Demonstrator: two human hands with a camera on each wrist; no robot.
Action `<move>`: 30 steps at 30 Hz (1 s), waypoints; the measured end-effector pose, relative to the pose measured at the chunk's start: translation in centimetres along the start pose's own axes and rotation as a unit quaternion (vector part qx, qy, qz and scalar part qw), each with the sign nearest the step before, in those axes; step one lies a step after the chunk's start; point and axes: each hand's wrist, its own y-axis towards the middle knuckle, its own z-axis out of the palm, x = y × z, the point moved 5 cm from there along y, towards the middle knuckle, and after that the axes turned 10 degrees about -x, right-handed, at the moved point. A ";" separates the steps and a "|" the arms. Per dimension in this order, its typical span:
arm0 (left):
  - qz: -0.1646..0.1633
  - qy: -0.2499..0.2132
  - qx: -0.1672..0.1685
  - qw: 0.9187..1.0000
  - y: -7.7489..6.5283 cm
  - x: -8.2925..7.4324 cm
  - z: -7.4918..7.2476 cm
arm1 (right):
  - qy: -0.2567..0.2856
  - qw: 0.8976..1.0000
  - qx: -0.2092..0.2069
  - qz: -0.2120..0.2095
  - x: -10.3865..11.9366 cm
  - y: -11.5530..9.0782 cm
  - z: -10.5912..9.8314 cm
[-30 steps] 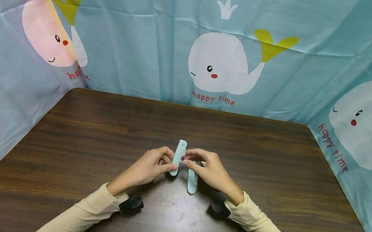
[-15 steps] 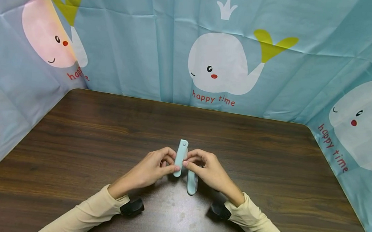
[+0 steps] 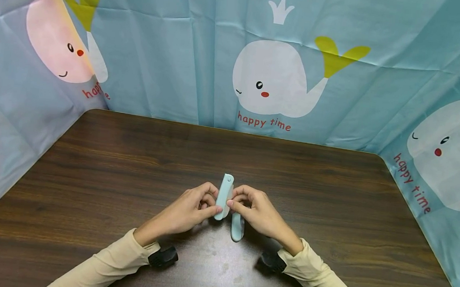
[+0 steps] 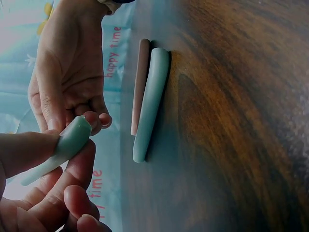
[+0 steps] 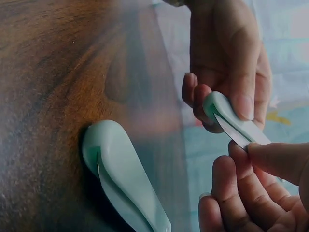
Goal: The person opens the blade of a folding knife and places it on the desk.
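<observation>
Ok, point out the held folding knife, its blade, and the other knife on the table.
Held folding knife (image 3: 223, 195), head view, handle.
Blade (image 5: 232, 133), right wrist view, flat side.
Other knife (image 4: 151, 104), left wrist view, handle.

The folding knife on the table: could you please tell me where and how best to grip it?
Probably by the rounded near end of its handle, pinching from above on the person's side: that end lies clear of the right hand, and in the right wrist view it extends past the tip of the blade.

below center: two mint folding knives (image 3: 223, 195); two hands (image 3: 184, 209). lower center: two black wrist cameras (image 3: 163, 257). lower half: one table (image 3: 164, 152). upper left, upper center, right edge: three printed whales (image 3: 278, 70).
</observation>
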 end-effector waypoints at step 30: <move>-0.019 -0.025 0.014 0.999 0.1 -0.1 -0.6 | 0.005 1.000 0.019 0.001 0.5 -0.3 0.0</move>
